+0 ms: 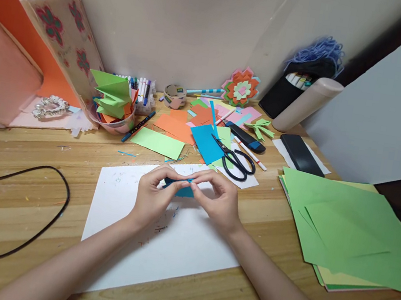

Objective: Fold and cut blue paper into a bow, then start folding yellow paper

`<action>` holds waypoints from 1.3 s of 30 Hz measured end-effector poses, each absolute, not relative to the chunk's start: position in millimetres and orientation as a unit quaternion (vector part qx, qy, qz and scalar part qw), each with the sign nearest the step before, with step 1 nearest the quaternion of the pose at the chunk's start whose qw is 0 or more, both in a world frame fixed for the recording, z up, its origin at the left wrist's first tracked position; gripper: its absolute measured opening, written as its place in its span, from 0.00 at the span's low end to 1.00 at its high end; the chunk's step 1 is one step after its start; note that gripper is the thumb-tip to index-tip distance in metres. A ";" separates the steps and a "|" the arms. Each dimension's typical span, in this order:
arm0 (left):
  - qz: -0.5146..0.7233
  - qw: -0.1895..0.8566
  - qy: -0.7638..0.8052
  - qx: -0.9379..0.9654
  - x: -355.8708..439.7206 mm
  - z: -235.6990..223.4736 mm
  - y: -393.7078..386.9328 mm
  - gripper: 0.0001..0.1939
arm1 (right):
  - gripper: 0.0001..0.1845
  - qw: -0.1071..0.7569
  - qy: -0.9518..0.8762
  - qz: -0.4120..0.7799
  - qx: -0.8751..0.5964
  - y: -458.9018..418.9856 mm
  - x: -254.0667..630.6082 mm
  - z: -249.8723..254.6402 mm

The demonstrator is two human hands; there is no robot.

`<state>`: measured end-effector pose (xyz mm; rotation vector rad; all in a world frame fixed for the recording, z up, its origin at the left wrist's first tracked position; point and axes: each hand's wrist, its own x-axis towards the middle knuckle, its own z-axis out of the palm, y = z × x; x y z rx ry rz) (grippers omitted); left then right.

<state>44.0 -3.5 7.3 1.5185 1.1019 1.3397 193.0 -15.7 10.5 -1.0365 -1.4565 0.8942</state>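
Note:
Between both hands is a small piece of blue paper [184, 191], pinched along its upper edge above a white sheet [113, 242]. My left hand [156, 191] closes thumb and fingers on its left part. On the right end, my right hand [220, 199] grips it with thumb and forefinger, the fingertips of both hands nearly meeting. Fingers cover much of the paper, so its folds are hard to make out. Just beyond the hands lie black-handled scissors [236, 163], partly over a larger blue paper [206, 143].
Behind are a light green strip [158, 143], orange paper [175, 127], a black cutter [246, 137], a tape roll [174, 96] and a paper flower [242, 90]. A green paper stack [349, 219] lies right. A black cable [65, 184] loops at left; a scrap cup [115, 124] stands behind.

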 end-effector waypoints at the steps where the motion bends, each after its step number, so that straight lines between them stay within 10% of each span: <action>1: 0.531 0.400 0.438 0.605 44.5 8.4 -4.3 0.01 | 0.03 0.544 -0.612 0.374 -0.436 -16.2 192.7 10.2; 39: 0.346 0.697 0.440 0.449 43.9 8.8 2.9 0.25 | 0.17 0.405 -0.574 0.486 -0.520 -1.3 205.7 -3.1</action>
